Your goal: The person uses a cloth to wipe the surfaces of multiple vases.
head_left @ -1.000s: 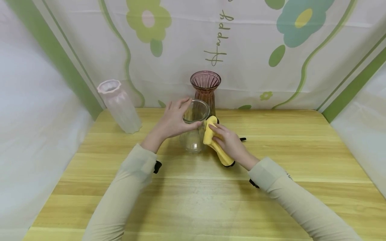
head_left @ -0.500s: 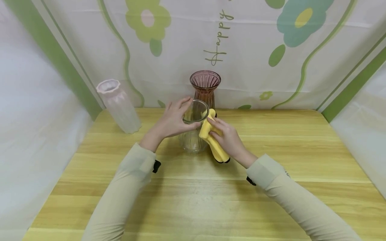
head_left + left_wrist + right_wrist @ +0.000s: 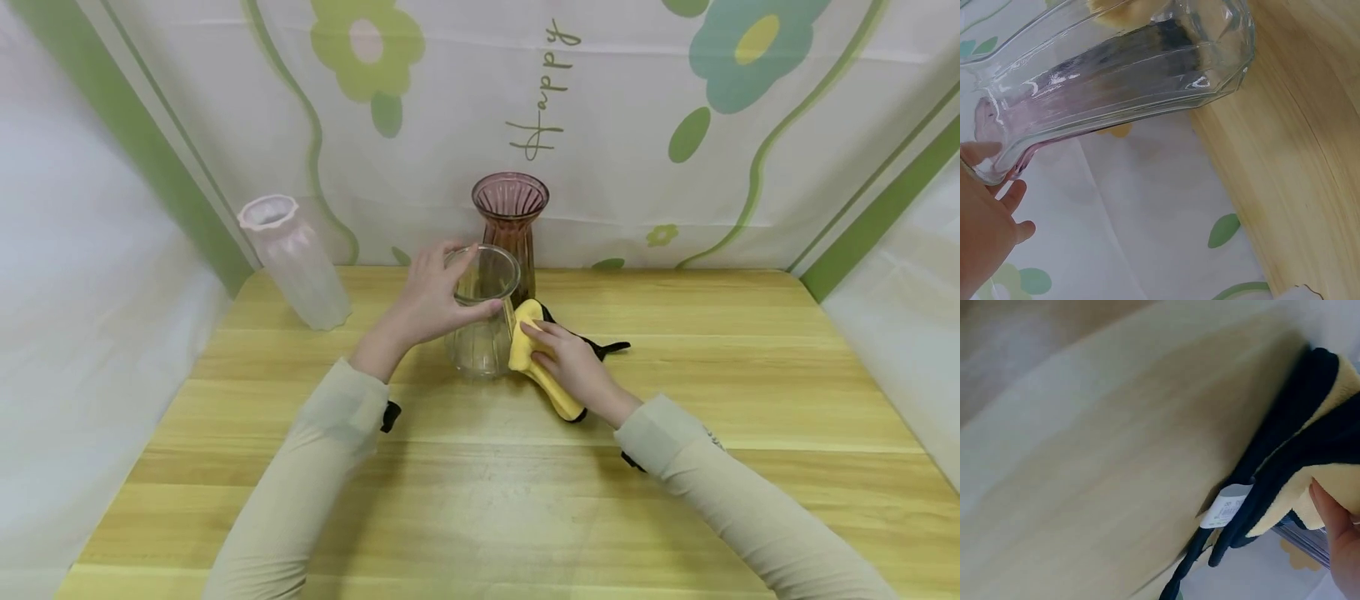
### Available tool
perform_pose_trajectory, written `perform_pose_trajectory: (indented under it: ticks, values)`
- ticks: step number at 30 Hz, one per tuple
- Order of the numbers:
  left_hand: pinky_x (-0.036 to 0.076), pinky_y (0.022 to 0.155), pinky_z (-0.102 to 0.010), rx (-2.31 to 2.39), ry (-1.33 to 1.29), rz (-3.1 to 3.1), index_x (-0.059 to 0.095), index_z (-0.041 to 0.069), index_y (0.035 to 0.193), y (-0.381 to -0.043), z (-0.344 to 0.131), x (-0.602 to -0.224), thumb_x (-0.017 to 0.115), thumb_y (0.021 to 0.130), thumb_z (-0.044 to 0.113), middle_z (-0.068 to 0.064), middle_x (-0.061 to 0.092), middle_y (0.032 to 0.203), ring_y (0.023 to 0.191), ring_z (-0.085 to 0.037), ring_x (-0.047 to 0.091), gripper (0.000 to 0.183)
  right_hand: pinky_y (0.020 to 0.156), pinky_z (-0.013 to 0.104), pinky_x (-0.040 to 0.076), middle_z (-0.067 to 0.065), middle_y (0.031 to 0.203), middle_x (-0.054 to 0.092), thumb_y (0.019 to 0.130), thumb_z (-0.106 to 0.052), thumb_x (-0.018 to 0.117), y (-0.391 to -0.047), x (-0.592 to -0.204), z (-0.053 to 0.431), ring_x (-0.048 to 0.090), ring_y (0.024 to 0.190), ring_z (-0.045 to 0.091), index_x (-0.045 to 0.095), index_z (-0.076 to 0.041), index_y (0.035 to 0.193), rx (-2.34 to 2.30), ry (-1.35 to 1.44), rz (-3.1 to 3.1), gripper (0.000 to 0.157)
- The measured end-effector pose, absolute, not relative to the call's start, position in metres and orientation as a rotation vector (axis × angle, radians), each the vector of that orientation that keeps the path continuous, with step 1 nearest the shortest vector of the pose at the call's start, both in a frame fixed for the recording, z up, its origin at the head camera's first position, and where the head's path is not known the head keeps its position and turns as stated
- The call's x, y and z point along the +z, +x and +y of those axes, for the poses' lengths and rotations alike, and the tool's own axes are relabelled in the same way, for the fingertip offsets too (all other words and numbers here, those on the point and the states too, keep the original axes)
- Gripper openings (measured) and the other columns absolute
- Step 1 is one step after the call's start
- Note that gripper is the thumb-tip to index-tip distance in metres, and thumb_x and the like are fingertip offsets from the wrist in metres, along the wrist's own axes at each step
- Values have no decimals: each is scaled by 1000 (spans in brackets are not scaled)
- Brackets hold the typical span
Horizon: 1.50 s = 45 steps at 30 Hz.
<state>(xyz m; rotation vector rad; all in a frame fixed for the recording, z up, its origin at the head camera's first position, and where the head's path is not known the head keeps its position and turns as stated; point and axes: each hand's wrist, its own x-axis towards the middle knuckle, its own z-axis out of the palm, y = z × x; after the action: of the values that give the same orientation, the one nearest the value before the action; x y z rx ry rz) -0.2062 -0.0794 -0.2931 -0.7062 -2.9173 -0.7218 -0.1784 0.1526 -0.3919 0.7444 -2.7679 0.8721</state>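
A clear glass vase (image 3: 480,350) stands in the middle of the table. My left hand (image 3: 427,304) grips it by the flared rim, thumb on the near side and fingers on the far side. Right of it, my right hand (image 3: 576,367) holds a folded yellow cloth (image 3: 527,343) with black edging, its upper end at the vase's side. In the left wrist view the vase (image 3: 1222,75) lies across the top, fingers at its neck. The right wrist view shows the cloth's black border (image 3: 1291,440), a white label (image 3: 1227,505) and a dangling black cord.
Close behind the clear vase stands a purple-to-amber ribbed glass vase (image 3: 512,229). A frosted white vase with a pink scalloped rim (image 3: 300,271) is at the table's back left. A flower-printed curtain (image 3: 600,150) hangs along the back edge of the wooden table (image 3: 495,517).
The cloth in my right hand rose toward the vase's rim, then slid back down and to the right along its side. My left hand and the vase have barely moved.
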Motion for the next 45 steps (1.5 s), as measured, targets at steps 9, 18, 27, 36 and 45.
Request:
perform_pose_trajectory:
  ticks: [9,18,27,36,45]
  values:
    - [0,120,-56,-687,-726,-2949,27,5,150,-206,-83,-289,64,83,54,-14,27,156,145,-33,22,91,97,45,50,24,136,53,87,-6,66,-181,-374,145,56,121,40,55,-6,134,963,768,-2584,48]
    - [-4,120,-56,-650,-802,-2990,20,8,153,-207,-85,-289,57,85,53,-11,18,160,148,-33,17,89,97,42,51,23,134,55,86,-2,66,-180,-354,135,57,121,37,55,-2,132,1072,773,-2475,48]
    - [5,120,-56,-721,-722,-2979,20,13,153,-206,-84,-293,60,83,60,-10,13,161,148,-34,13,94,99,46,49,25,134,54,86,-4,66,-179,-372,141,55,121,41,55,-5,134,970,765,-2606,49]
    - [21,117,-54,-726,-661,-2954,23,13,153,-205,-81,-294,58,84,61,-15,23,155,143,-34,20,91,96,47,51,24,135,54,87,-5,66,-180,-387,152,59,115,41,55,-8,134,842,814,-2692,49]
    - [7,121,-55,-646,-745,-2970,25,3,151,-208,-84,-287,59,85,54,-16,24,157,144,-38,19,90,95,46,52,25,138,50,89,-5,64,-182,-361,139,57,119,41,52,-6,137,1049,747,-2561,49]
